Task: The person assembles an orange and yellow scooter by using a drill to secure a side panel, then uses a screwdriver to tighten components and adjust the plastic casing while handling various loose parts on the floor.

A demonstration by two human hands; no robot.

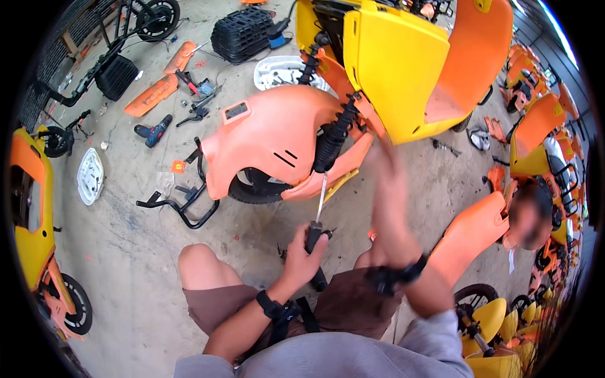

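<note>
My left hand (302,261) is closed around the black handle of a screwdriver (323,200), its long metal shaft pointing away from me. The shaft's tip meets the lower end of a black shock absorber (334,135) beside the orange fender (271,135) of a scooter. Under the fender, part of a black wheel (258,189) shows. My right hand (389,179) is smeared by motion to the right of the fender, below the yellow body panel (394,75). Its fingers cannot be made out.
On the floor at left lie a cordless drill (154,131), loose orange panels (151,96), a white tray (91,176) and a bent black tube frame (205,201). An orange panel (469,233) stands at my right. More yellow and orange scooters (539,129) line the right side.
</note>
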